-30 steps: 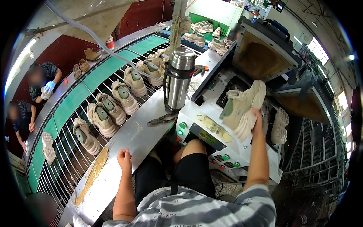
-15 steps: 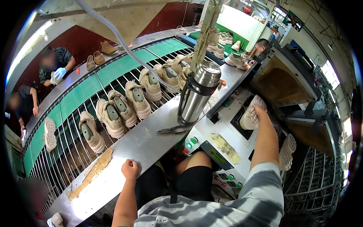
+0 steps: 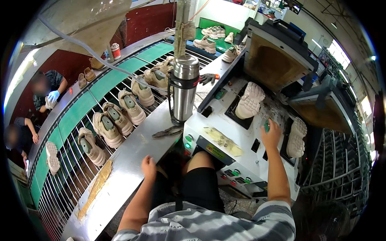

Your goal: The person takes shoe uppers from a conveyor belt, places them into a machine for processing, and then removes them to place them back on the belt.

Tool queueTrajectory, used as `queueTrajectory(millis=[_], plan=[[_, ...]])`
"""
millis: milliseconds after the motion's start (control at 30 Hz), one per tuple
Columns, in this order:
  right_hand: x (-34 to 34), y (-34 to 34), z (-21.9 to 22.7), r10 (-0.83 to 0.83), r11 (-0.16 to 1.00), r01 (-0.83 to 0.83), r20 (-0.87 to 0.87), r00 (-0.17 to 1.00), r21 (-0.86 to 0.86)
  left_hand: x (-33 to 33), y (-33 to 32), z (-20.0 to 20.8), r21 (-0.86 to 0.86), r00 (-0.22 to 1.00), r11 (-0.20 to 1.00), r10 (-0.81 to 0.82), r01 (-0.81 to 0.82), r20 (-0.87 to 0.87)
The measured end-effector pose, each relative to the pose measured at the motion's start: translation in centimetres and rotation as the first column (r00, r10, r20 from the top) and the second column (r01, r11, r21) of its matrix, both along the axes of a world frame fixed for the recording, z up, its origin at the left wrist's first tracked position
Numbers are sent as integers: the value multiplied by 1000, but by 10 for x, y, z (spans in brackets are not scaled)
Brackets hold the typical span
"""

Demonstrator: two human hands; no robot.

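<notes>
The worker's right hand is over the white machine, fingers bent at a small green piece; I can't tell whether they pinch it or merely touch it. Just beyond that hand a beige shoe sits sole up in the machine, and another shoe lies sole up to its right. The left hand, a loose fist, hovers by the edge of the table, with pliers and a steel flask beyond it.
</notes>
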State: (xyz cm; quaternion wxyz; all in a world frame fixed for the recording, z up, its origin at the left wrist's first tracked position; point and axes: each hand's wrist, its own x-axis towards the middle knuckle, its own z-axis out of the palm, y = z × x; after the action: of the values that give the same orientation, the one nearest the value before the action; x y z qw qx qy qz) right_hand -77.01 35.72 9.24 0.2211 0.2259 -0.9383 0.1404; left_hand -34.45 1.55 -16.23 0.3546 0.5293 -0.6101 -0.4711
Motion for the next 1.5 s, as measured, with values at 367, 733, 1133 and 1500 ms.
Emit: queueTrajectory(millis=[367, 733, 1133, 1500], plan=[[-86, 174, 48, -563, 811, 580, 362, 743, 72, -151, 60, 55, 533, 730, 552, -224, 641, -646], [-76, 168, 45, -609, 685, 729, 537, 584, -15, 90, 84, 24, 504, 751, 735, -11, 454, -660], [71, 210, -81, -483, 783, 350, -149, 863, -513, 64, 88, 5, 402, 829, 748, -352, 529, -435], [249, 42, -141, 562, 458, -249, 60, 825, -854, 89, 128, 113, 24, 446, 541, -668, 841, -596]])
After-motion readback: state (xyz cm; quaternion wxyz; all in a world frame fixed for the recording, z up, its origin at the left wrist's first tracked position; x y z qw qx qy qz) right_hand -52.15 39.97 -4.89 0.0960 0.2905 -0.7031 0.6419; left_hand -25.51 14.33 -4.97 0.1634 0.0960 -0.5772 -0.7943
